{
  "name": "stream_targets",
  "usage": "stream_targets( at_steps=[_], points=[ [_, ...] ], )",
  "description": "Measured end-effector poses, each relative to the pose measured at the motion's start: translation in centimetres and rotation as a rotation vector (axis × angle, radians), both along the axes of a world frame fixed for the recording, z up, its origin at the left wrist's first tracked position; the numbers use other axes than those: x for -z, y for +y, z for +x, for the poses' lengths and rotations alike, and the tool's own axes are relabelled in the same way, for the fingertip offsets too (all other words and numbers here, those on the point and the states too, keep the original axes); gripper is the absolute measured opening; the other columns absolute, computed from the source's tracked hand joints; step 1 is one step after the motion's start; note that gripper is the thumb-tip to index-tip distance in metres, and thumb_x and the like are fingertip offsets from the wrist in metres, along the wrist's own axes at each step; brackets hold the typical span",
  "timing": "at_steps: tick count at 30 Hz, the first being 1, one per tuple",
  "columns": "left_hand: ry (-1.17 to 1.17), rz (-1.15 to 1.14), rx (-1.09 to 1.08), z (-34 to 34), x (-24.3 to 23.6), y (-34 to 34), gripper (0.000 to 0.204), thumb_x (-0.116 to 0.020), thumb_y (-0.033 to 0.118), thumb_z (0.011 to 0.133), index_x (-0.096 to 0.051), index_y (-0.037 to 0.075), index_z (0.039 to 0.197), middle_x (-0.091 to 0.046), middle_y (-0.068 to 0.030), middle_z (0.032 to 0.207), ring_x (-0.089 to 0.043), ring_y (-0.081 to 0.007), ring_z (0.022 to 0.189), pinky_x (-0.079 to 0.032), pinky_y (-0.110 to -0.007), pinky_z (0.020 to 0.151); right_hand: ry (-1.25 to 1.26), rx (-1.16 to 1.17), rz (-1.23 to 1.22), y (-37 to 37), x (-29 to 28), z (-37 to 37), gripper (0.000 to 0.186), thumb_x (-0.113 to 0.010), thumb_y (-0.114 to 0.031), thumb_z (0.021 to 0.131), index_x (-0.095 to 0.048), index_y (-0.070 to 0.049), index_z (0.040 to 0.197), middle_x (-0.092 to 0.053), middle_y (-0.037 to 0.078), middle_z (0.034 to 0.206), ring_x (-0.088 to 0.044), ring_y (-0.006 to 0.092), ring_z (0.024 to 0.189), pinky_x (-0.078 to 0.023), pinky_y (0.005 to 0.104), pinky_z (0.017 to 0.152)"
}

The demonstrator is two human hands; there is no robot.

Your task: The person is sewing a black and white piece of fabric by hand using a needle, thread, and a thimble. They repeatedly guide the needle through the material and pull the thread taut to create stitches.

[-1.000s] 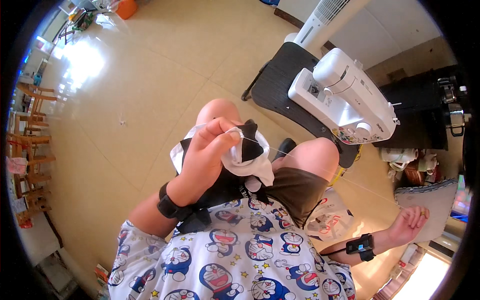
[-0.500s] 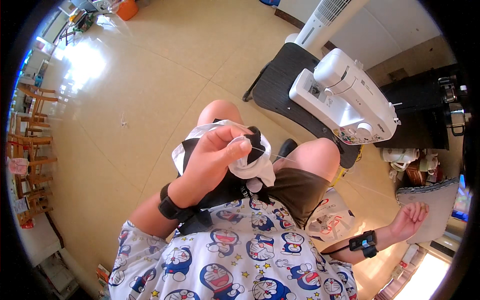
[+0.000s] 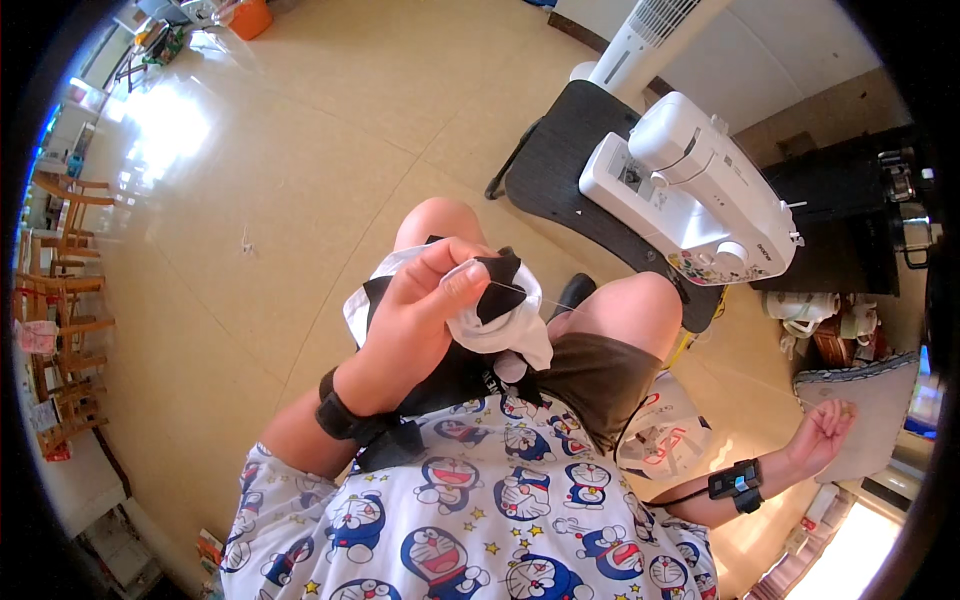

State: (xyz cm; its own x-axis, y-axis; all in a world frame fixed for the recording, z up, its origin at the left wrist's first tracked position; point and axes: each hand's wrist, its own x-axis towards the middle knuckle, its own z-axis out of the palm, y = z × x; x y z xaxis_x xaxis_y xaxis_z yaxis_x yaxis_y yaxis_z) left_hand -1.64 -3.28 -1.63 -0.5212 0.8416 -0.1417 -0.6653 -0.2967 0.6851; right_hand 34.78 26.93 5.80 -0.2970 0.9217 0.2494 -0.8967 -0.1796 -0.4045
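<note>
My left hand (image 3: 415, 305) is closed over my lap, thumb and fingers pinching a bunched white cloth (image 3: 505, 332) with a black fabric piece (image 3: 503, 288) folded at its edge. A thin pale thread (image 3: 545, 302) runs taut from this fabric toward the right; its far end is too fine to follow. Well out to the right, my right hand (image 3: 824, 438) is raised with its fingers curled together. Whatever is in its fingertips is too small to make out. Under the cloth, more dark fabric and a pale round piece (image 3: 510, 367) lie on my lap.
To the front right, a white sewing machine (image 3: 700, 200) stands on a small black table (image 3: 560, 150). A white tower fan (image 3: 640, 50) is behind it. A printed plastic bag (image 3: 665, 430) lies beside my thigh, and a grey cushioned seat (image 3: 855, 430) is near my right hand. Wooden chairs (image 3: 75, 290) stand far left.
The black fabric at my left fingertips has spread and turned up into fuller view. My left hand has shifted slightly; my right hand stays out to the right, a little lower.
</note>
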Motion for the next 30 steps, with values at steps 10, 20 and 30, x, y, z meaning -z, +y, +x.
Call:
stream_targets(
  at_steps=[10, 20, 30],
  points=[
    [0.002, -0.051, 0.055, 0.4, 0.0, 0.9, 0.013, -0.056, 0.016, 0.087, -0.060, 0.004, 0.086, -0.060, -0.0005, 0.080, -0.054, -0.0077, 0.073, -0.042, -0.022, 0.066, -0.800, 0.243, 0.134, -5.0, 1.8, -8.9, 0.012, -0.046, -0.012, 0.090, -0.048, -0.003, 0.099, -0.041, -0.001, 0.072, -0.029, 0.0034, 0.053, -0.022, 0.0172, 0.044],
    [-0.095, -0.046, 0.148, 1.1, -0.7, 1.2, 0.012, -0.056, 0.013, 0.087, -0.061, 0.003, 0.092, -0.062, -0.0028, 0.087, -0.056, -0.0097, 0.079, -0.044, -0.023, 0.072, -1.180, -0.424, 1.139, -14.5, 2.7, -21.8, 0.013, -0.055, -0.001, 0.080, -0.054, -0.003, 0.093, -0.059, 0.011, 0.074, -0.060, 0.0229, 0.062, -0.046, 0.0304, 0.054],
    [-0.149, -0.053, 0.146, 1.1, -0.5, 1.1, 0.015, -0.054, 0.012, 0.087, -0.059, 0.002, 0.097, -0.061, -0.0022, 0.090, -0.055, -0.0086, 0.083, -0.043, -0.022, 0.074, -1.145, -0.253, 1.334, -14.5, 3.8, -22.9, 0.018, -0.056, 0.000, 0.076, -0.054, -0.004, 0.093, -0.061, 0.014, 0.076, -0.060, 0.0303, 0.065, -0.047, 0.0363, 0.056]
  ],
)
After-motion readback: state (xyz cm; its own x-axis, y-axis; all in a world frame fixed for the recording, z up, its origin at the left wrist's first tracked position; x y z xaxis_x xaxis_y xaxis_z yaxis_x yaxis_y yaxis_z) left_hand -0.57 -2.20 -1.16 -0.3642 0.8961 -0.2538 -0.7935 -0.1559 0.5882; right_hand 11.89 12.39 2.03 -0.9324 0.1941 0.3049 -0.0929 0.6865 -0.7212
